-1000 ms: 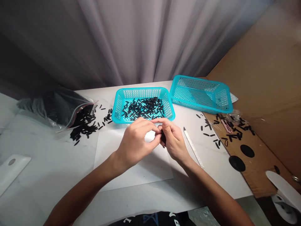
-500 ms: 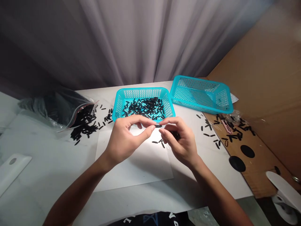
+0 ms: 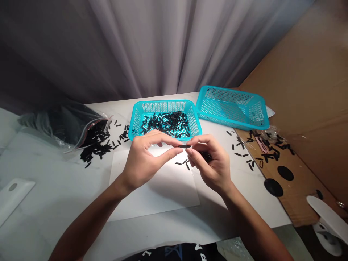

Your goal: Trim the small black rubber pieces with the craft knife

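Between both hands, above a white paper sheet, is a small, narrow black piece with tapered ends, lying level. My left hand pinches its left end between thumb and fingertips. The right end sits between the thumb and forefinger of my right hand. More black pieces are tucked in the curled fingers of that hand. Just beyond the hands stands a turquoise basket with many similar black pieces in it. A few loose pieces lie on the paper below.
On the left, an open plastic bag spills black pieces onto the white table. A second turquoise basket stands at the back right. Scattered pieces, a pink clip-like item and two black discs lie around the cardboard.
My right hand has shifted slightly right, and its thumb and forefinger have closed on the black piece's right end. The piece now shows more clearly between both hands.
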Tool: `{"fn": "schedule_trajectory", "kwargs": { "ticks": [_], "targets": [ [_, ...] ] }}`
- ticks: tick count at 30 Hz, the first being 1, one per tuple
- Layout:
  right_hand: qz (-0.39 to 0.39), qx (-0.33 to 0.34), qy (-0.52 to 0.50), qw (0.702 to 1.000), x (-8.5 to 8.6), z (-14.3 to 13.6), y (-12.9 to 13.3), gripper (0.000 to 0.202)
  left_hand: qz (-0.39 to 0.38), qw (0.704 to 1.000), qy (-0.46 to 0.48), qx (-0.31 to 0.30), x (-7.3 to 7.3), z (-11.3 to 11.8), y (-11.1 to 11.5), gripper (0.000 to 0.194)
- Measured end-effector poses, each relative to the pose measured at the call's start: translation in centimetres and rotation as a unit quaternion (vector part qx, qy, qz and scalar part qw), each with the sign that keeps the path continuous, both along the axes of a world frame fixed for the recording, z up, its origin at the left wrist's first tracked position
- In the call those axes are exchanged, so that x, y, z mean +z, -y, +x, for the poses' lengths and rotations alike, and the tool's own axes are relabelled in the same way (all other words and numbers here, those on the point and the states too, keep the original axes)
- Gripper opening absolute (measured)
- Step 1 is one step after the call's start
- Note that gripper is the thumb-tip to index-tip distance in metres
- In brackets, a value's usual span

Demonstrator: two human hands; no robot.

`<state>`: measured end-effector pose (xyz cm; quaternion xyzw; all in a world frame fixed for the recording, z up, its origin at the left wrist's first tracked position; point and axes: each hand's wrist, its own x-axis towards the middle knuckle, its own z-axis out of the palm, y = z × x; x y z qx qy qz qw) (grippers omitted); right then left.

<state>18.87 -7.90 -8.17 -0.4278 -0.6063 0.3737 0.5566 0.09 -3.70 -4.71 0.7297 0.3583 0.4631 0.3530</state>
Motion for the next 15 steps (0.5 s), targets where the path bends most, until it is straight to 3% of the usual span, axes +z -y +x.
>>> {"fn": "schedule_trajectory", "kwargs": {
  "ticks": [9,15],
  "targets": [
    [0.015,-0.003,0.002,1.0,0.0,0.05,0.14,0.01,0.068,0.998,0.006,-0.006,-0.19,-0.14,-0.09,0.013],
    [0.017,-0.003,-0.016,1.0,-0.33,0.11,0.06,0.005,0.066,0.998,0.002,-0.001,-0.26,-0.24,-0.11,0.01]
  ]
}}
